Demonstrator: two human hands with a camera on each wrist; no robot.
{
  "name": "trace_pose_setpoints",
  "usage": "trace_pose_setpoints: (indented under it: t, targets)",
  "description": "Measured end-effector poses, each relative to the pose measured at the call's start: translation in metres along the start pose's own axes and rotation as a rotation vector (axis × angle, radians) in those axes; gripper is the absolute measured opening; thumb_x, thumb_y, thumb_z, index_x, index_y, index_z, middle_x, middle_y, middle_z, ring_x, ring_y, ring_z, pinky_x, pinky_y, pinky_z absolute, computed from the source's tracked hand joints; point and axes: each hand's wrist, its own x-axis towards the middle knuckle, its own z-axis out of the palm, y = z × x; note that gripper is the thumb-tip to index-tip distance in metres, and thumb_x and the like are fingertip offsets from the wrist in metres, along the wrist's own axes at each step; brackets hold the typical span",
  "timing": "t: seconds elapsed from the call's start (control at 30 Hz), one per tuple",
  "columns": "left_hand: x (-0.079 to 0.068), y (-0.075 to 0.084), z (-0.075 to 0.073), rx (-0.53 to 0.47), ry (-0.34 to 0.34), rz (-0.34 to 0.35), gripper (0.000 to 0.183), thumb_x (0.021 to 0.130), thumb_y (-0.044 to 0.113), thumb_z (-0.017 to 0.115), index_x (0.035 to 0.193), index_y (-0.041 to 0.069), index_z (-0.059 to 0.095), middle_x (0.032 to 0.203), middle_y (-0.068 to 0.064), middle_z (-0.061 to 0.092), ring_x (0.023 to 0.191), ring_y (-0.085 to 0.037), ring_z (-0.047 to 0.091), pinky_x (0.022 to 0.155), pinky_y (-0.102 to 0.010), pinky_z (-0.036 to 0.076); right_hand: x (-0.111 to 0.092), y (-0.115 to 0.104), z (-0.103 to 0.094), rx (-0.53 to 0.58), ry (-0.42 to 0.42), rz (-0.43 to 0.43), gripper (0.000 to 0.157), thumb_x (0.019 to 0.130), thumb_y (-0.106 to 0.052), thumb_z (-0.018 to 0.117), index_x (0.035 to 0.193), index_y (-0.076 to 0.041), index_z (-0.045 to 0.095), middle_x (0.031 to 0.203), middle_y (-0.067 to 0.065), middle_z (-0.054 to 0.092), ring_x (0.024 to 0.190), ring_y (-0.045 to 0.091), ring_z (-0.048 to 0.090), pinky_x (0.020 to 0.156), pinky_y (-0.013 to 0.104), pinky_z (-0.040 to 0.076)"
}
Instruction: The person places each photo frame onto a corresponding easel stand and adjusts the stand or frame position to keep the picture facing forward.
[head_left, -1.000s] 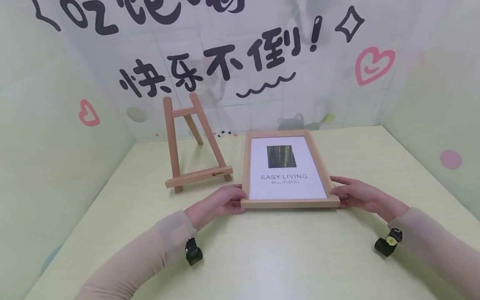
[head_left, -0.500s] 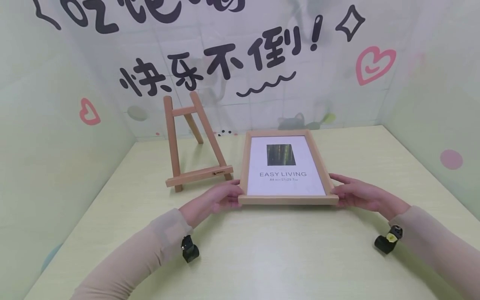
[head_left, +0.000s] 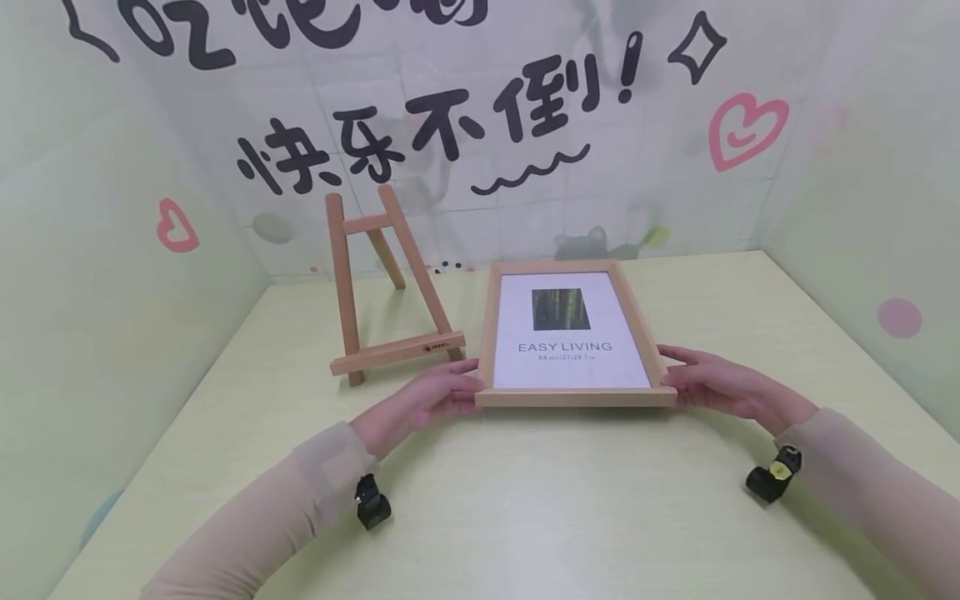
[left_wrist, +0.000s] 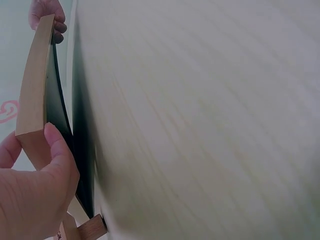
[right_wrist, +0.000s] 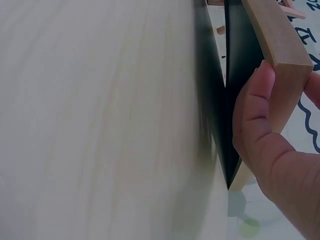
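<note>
A wooden picture frame with a white "EASY LIVING" sheet and a small dark forest picture is held between both hands. My left hand pinches its near left corner, with thumb and fingers on either side of the wood in the left wrist view. At the near right corner my right hand grips it the same way. The near edge of the picture frame stands raised off the table, its dark back showing in the right wrist view, and its far edge is low by the tabletop. Left of it stands a small wooden easel.
The pale wood-grain table runs back to a white wall with large black lettering and a pink heart. Side walls close in the table left and right. Small black cameras hang from both wrists.
The near edge of the picture frame has risen slightly and shifted a little left, both hands moving with it. The easel has stayed in place.
</note>
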Motion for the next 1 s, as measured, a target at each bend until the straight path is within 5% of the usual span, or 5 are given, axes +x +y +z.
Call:
trace_pose_setpoints:
  t: [0.47, 0.7, 1.0]
  targets:
    - [-0.002, -0.007, 0.004, 0.079, -0.011, 0.051, 0.061, 0.087, -0.003, 0.051, 0.143, 0.001, 0.026, 0.13, -0.027, 0.046, 0.088, -0.015, 0.061, 0.088, -0.033, 0.05, -0.005, 0.002, -0.002, -0.062, -0.01, -0.028, 0.079, 0.093, -0.016, 0.049, 0.146, -0.007, -0.009, 0.146, 0.032, 0.009, 0.105, 0.01, 0.053, 0.089, 0.025, 0.047]
    - [-0.007, -0.003, 0.006, 0.051, 0.027, 0.054, 0.062, 0.087, -0.004, 0.053, 0.143, 0.004, 0.028, 0.133, -0.026, 0.044, 0.083, -0.013, 0.061, 0.083, -0.029, 0.052, -0.01, -0.001, 0.0, -0.111, 0.004, -0.084, 0.079, 0.093, -0.013, 0.049, 0.146, -0.008, -0.009, 0.142, 0.03, 0.02, 0.103, 0.008, 0.055, 0.088, 0.024, 0.048]
    - [-0.007, 0.001, 0.008, 0.084, 0.041, 0.123, 0.064, 0.085, -0.006, 0.055, 0.143, 0.005, 0.029, 0.112, -0.017, 0.056, 0.079, -0.013, 0.061, 0.075, -0.024, 0.053, -0.015, -0.008, 0.001, -0.198, 0.018, -0.187, 0.079, 0.092, -0.012, 0.049, 0.146, -0.006, -0.009, 0.14, 0.033, 0.021, 0.102, 0.007, 0.056, 0.086, 0.024, 0.048]
